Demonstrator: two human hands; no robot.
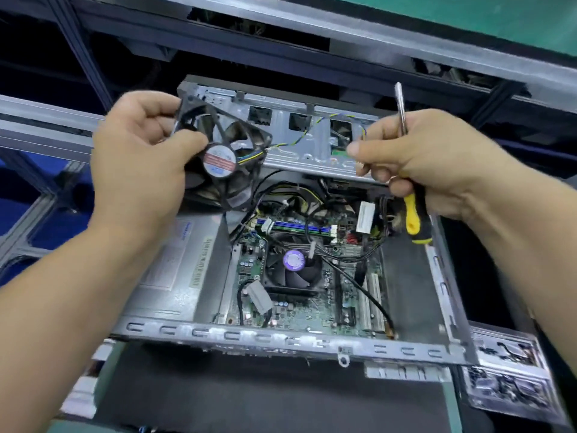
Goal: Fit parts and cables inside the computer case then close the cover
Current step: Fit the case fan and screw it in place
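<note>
An open computer case (290,340) lies flat in front of me, its motherboard (299,310) and CPU cooler fan (293,270) exposed. My left hand (140,157) grips a black case fan (228,157) by its left edge and holds it above the case's far left corner. A thin multicoloured cable (315,128) runs from the fan to the right. My right hand (415,154) holds a screwdriver (412,214) with a yellow and black handle, shaft pointing up, and its thumb and forefinger pinch something small near the cable's end.
A grey power supply box (175,270) fills the case's left side. A black mat (249,392) lies in front of the case. A clear tray of small parts (512,379) sits at the lower right. Metal frame rails (343,35) cross behind the case.
</note>
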